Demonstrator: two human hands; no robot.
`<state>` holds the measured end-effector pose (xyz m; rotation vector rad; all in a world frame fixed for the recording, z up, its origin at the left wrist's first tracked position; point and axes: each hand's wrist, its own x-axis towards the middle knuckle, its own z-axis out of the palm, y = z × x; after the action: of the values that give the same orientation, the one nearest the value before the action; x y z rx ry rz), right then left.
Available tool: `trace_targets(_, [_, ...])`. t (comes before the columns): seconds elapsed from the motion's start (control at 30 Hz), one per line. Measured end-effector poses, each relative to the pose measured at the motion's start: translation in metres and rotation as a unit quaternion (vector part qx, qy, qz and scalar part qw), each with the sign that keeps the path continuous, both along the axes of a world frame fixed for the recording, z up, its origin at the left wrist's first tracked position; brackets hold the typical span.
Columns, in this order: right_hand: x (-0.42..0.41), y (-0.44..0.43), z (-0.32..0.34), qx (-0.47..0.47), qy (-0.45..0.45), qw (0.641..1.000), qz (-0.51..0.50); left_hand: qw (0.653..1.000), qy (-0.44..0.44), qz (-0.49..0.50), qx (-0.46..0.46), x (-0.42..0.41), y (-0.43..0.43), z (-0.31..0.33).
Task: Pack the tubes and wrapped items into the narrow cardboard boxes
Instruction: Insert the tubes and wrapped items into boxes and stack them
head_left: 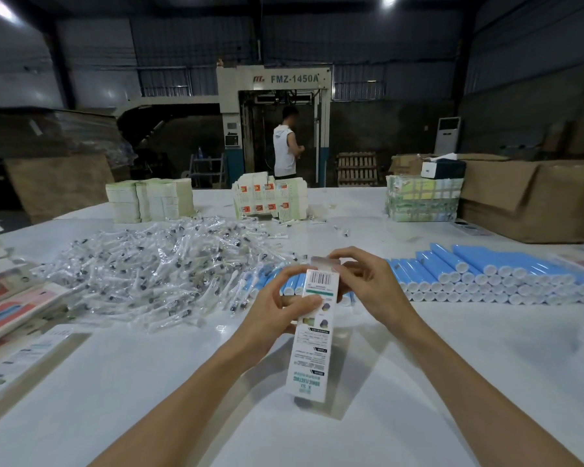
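A: Narrow white printed cardboard box (312, 332), one unit, held upright-tilted above the white table (452, 382), its far end at the fingers, its near end pointing back toward the person. Status?

B: In hand. Left hand (277, 306) grasps the box about its upper part, thumb across the printed face below the barcode. Right hand (364, 281) pinches at the pale top flap (324, 262), which stands open. Neither hand is free.

A: Contents of that box?

B: Cannot tell; the open end faces away. I judge it is either just filled and about to be closed, or about to be filled.

A: Stock remaining, tubes?

B: Light blue cylindrical tubes with white end caps (479, 278), a large stack in rows, on the table beyond and to the right of the hands. Many units unpacked.

A: Stock remaining, wrapped items?

B: Small items sealed in clear plastic wrappers (155, 271), one broad loose heap, left of centre on the table. Many units unpacked.

A: Spare cartons?

B: Stacks of flat pale cardboard blanks (149, 200) at the far edge, another printed stack (270, 197) beside them.

A: Finished boxes?

B: Some long pink and blue boxes (11, 308) lie at the far left; whether packed, unclear.

A: Progress entry?

B: Early, judged by the supply left.
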<state>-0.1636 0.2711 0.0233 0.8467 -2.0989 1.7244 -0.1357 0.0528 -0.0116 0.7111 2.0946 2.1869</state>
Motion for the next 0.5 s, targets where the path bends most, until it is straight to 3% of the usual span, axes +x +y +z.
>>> trace_targets(0.1, [0.0009,0.0015,-0.0018,0.043,0.033,0.999,-0.002,1.0,0.006,0.004,-0.011,0.0003,-0.0017,-0.0014])
trace_targets(0.2, [0.0012,0.0027,-0.0027,0.067,0.002,0.998,0.01,1.0,0.003,0.01,-0.018,0.0008,-0.0029,-0.0026])
trace_targets(0.3, [0.0041,-0.0001,0.0017,-0.009,-0.067,0.997,0.046,0.999,0.005,0.032,-0.026,0.001,-0.002,0.0004])
trace_targets(0.5, [0.0046,-0.005,0.0036,-0.125,-0.16,0.979,0.027,0.998,0.047,0.045,-0.013,0.0079,0.0067,0.0044])
